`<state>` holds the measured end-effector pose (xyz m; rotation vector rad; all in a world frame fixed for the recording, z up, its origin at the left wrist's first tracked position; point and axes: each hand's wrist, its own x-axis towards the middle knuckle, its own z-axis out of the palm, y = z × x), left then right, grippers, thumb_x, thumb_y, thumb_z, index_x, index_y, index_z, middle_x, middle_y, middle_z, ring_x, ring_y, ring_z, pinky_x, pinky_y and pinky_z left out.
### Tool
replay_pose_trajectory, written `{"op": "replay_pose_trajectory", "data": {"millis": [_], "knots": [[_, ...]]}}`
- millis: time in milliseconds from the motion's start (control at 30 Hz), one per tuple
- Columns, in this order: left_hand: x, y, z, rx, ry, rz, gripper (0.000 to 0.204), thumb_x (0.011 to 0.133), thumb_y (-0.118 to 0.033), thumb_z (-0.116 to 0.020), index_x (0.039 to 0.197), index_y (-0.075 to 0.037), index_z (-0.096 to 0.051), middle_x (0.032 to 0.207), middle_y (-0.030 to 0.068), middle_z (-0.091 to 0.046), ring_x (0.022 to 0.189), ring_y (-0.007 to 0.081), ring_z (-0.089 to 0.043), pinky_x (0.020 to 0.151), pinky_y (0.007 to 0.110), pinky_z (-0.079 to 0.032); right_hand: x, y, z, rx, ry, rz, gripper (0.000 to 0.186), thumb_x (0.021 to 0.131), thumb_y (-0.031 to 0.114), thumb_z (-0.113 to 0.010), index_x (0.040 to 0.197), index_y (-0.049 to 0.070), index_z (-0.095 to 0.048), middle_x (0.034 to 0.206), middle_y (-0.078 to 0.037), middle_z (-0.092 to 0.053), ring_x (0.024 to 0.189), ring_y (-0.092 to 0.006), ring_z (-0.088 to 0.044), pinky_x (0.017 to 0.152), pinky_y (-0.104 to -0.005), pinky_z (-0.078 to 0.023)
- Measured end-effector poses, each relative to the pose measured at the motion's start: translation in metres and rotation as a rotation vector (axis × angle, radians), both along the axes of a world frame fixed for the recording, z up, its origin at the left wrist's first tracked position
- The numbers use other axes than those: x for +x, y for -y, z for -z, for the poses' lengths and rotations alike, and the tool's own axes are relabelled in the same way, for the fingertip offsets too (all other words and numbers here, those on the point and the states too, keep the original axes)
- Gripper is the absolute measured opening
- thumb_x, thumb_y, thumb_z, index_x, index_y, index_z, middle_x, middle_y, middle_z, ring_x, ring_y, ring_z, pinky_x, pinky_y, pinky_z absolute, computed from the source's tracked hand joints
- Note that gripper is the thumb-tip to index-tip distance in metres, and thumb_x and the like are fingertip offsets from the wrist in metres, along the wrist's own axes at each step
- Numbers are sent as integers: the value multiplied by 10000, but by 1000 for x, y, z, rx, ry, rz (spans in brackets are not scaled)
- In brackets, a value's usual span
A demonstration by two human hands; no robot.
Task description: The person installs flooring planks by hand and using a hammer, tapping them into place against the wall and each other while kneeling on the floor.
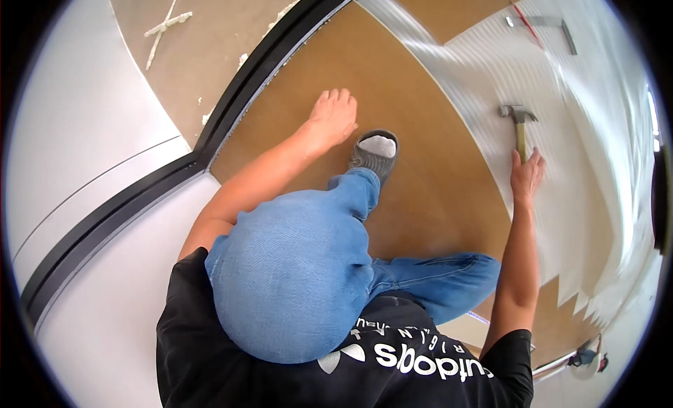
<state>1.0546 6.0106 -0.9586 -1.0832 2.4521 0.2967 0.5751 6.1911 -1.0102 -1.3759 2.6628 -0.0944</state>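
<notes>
My left hand (334,117) hovers over or rests on a brown board (427,191), just above my sandalled foot (373,152), with its fingers loosely bent, slightly apart and holding nothing visible. At the right, my right hand (526,174) is closed on the wooden handle of a claw hammer (519,116), whose head lies over a translucent, ribbed white sheet (568,141). My bent jeans-clad knee fills much of the lower middle.
A black frame rail (210,141) curves along the left, beside white surfaces and a floor (154,71) with white strips. A metal square (564,33), red slim item (526,22) and second brown board (449,8) lie upper right. A small, unclear cluster of objects sits lower right.
</notes>
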Motion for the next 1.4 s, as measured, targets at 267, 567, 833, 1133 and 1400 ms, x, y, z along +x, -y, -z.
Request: {"op": "replay_pose_trajectory", "data": {"millis": [267, 567, 833, 1133, 1400], "knots": [[-63, 88, 6, -53, -192, 88, 800, 863, -337, -791, 1521, -58, -429, 1509, 171, -427, 1451, 339, -359, 1245, 474, -252, -22, 13, -13, 72, 82, -91, 374, 1011, 316, -588, 1212, 1, -575, 1226, -273, -632, 1119, -466, -606, 924, -526, -498], [-85, 168, 17, -53, -57, 417, 993, 657, -359, -947, 1477, -54, -476, 1471, 121, -512, 1429, 289, -421, 1224, 470, -275, 66, 128, -69, -127, 339, -110, 517, 978, 347, -679, 1356, 19, -548, 1066, -266, -695, 969, -472, -661, 835, -527, -505], [-101, 185, 65, -74, -492, 233, 537, 885, -641, -650, 970, -114, -706, 1068, 40, -649, 1153, 235, -585, 981, 373, -462, 153, 300, -60, 28, 275, -463, 506, 961, 300, -658, 1390, 51, -556, 1192, -249, -686, 1098, -440, -654, 909, -518, -518], [-96, 197, 105, -229, -828, 118, 412, 929, -451, -622, 664, -146, -700, 795, 4, -656, 889, 212, -650, 841, 359, -500, 185, 353, -43, 148, 227, -515, 498, 952, 285, -660, 1398, 80, -573, 1218, -231, -688, 1139, -407, -649, 942, -490, -519], [-98, 197, 104, -249, -932, 108, 338, 876, -335, -628, 597, -150, -681, 724, -8, -659, 817, 201, -651, 798, 353, -503, 200, 359, -42, 180, 235, -549, 505, 950, 282, -667, 1405, 84, -571, 1202, -236, -694, 1119, -421, -653, 934, -496, -521]]}}
